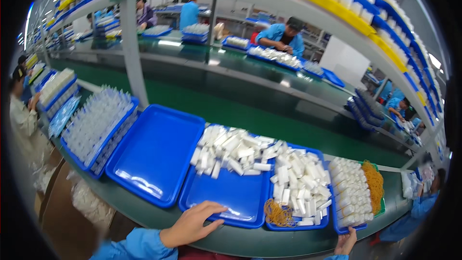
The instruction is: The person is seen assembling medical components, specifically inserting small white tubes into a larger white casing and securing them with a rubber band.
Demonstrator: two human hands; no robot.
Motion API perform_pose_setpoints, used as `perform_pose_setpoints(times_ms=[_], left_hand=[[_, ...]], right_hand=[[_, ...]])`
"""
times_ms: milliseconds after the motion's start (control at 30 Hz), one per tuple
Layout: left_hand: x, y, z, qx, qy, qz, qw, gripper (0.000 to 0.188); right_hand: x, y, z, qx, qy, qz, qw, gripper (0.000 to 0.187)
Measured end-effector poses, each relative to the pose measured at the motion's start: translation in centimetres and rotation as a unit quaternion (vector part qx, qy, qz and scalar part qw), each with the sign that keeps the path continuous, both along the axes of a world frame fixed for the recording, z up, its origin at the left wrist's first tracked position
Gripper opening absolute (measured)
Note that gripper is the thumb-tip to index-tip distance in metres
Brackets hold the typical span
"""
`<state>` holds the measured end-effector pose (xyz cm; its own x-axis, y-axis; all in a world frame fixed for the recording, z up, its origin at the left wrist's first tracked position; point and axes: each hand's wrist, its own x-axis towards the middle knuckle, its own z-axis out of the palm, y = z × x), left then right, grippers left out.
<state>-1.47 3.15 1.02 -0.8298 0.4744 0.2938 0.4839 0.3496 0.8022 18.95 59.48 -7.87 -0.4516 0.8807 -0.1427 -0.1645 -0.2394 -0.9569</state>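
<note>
My left hand (195, 224) lies with its fingers stretched out over the near rim of a blue tray (226, 197). White rectangular plastic pieces (236, 149) are heaped in the far part of that tray; its near part is bare. At the right, my right hand (345, 242) grips the near edge of another blue tray (353, 228), filled with upright white pieces (351, 190) in rows. Between these two stands a third blue tray (275, 226), heaped with loose white pieces (298, 178). A bundle of tan rubber bands (280, 213) sits in its near left corner.
Farther left are a bare blue tray (154, 154) and stacked trays of clear parts (98, 120). More rubber bands (373, 185) lie in a green tray (382, 206) at far right. Beyond the green belt (168, 91), a co-worker (284, 38) handles white pieces. A metal post (131, 48) and shelf stand ahead.
</note>
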Motion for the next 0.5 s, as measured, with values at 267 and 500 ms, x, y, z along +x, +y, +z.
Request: perform_pose_setpoints(times_ms=[267, 500], left_hand=[[0.3, 0.9, -2.0, 0.001, 0.019, -0.007, 1.0, 0.029], [0.5, 1.3, -3.7, 0.045, 0.062, 0.018, 0.997, 0.023]], right_hand=[[1.9, -2.7, 4.7, 0.397, -0.118, -0.041, 0.909, 0.032], [3.8, -3.1, 5.7, 0.308, -0.032, -0.068, 0.949, 0.03]])
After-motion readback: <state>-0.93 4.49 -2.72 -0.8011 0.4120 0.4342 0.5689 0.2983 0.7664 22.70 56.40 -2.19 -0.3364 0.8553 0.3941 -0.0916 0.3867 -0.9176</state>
